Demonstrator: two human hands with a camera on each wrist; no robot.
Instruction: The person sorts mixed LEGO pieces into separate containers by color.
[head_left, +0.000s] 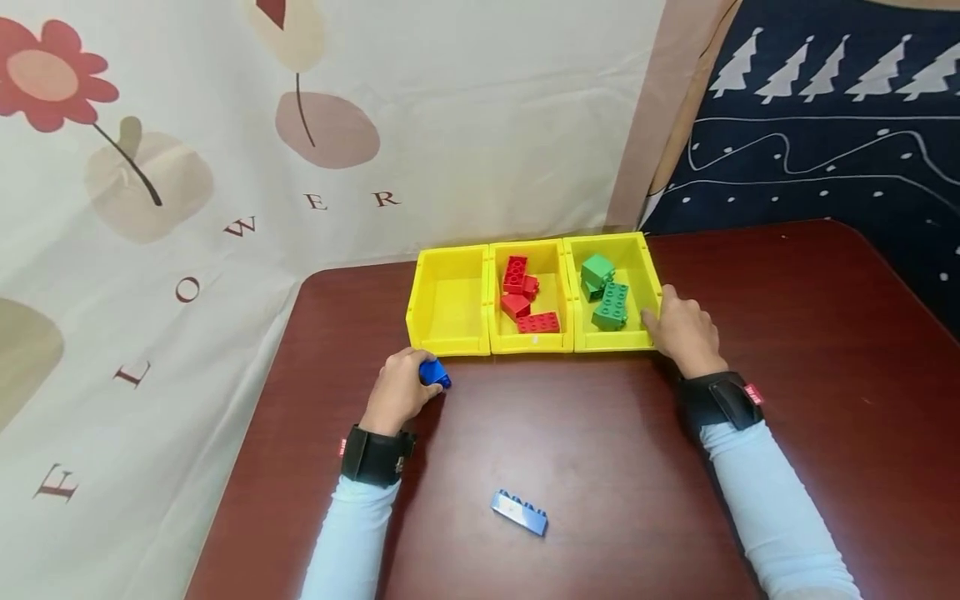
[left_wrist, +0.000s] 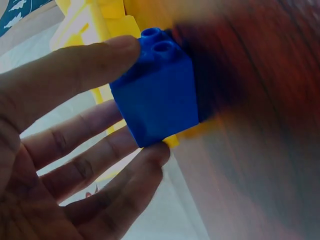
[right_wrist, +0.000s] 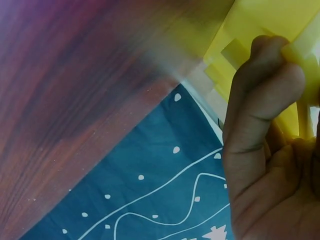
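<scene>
My left hand (head_left: pixel 401 390) pinches a small blue brick (head_left: pixel 434 372) between thumb and fingers, just in front of the left yellow bin (head_left: pixel 447 310), which holds nothing. The left wrist view shows the blue brick (left_wrist: pixel 157 95) close up, held by my fingertips (left_wrist: pixel 150 152). My right hand (head_left: pixel 681 329) grips the front right corner of the right yellow bin (head_left: pixel 645 275), which holds several green bricks (head_left: pixel 609 292). In the right wrist view my fingers (right_wrist: pixel 260 100) curl on the bin's yellow wall (right_wrist: pixel 265 20). The middle bin (head_left: pixel 534 337) contains several red bricks (head_left: pixel 525 300).
A long blue brick (head_left: pixel 519 512) lies on the dark wooden table (head_left: pixel 585 433) near its front edge. A flowered cloth (head_left: pixel 150 208) hangs behind and to the left. A dark patterned cloth (head_left: pixel 825 125) hangs at the back right.
</scene>
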